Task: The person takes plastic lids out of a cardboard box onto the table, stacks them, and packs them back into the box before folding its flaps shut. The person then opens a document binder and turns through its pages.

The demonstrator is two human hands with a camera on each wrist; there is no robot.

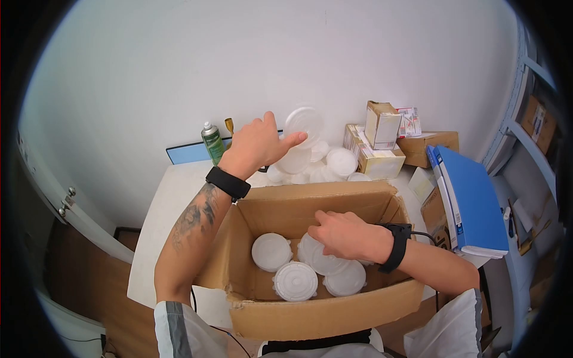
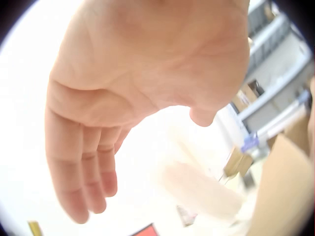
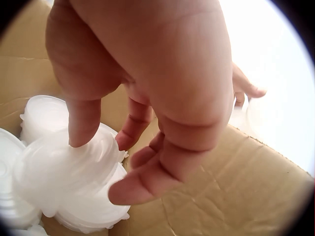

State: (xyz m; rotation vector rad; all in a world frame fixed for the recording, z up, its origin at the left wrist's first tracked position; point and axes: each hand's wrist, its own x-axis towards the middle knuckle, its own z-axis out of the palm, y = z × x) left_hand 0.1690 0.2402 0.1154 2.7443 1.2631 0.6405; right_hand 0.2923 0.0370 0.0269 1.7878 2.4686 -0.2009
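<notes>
In the head view my left hand (image 1: pixel 259 143) is raised above the far side of the cardboard box (image 1: pixel 325 313), its thumb overlapping a translucent round plastic lid (image 1: pixel 304 121). From the left wrist, that hand's fingers (image 2: pixel 66 172) look extended, apart from a blurred whitish shape (image 2: pixel 202 191). Inside the box, my right hand (image 1: pixel 352 235) pinches another plastic lid (image 3: pixel 54 169) between thumb and finger; this lid is blurred. Round white lids (image 1: pixel 271 252) with small edge tabs lie around it on the box floor, one with a ringed top (image 1: pixel 296 280).
Beyond the box, many loose lids (image 1: pixel 342 161) pile on the white table (image 1: pixel 158 215). A green spray can (image 1: pixel 212 143) stands at the back left. Small cartons (image 1: pixel 383 128) are stacked behind, and blue binders (image 1: pixel 471 200) stand at the right. Cables hang from both wrist straps.
</notes>
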